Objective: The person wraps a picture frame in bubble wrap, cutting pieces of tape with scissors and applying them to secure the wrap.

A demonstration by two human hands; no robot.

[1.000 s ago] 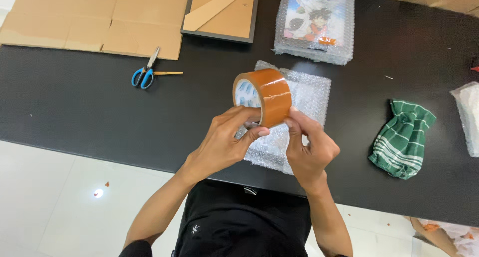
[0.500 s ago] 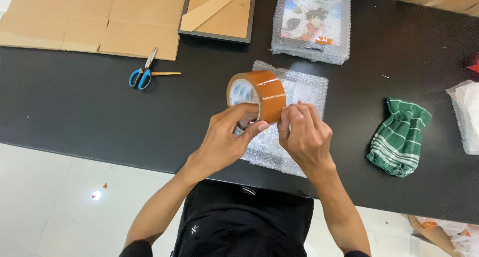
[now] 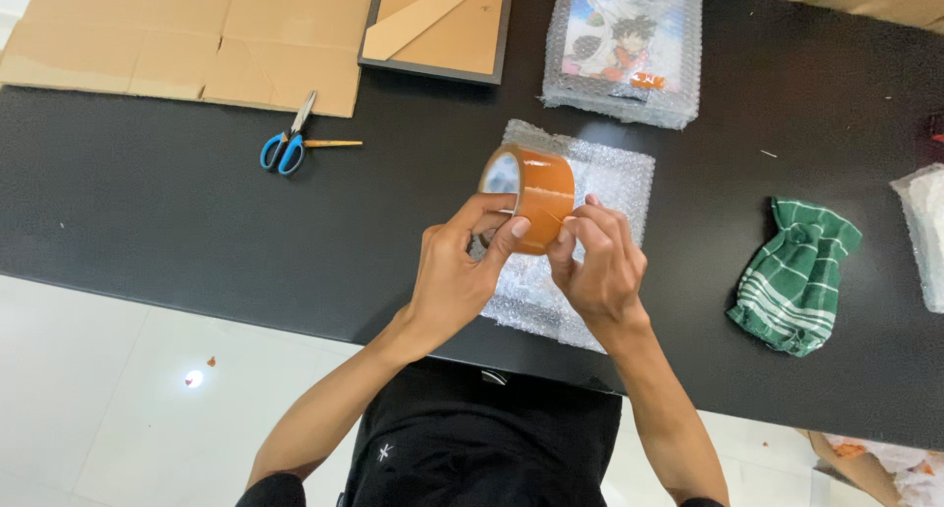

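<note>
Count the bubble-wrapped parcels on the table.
3: one under the hands and tape roll, one at the far edge, one cut off at the right; more may lie out of view.

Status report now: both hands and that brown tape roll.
Left hand grips the brown packing tape roll. Right hand picks at its edge. Roll is above the bubble-wrapped flat parcel. Nothing blocking.

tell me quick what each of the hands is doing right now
Left hand: closed around the brown tape roll.
Right hand: fingers pinched at the roll's edge.
</note>
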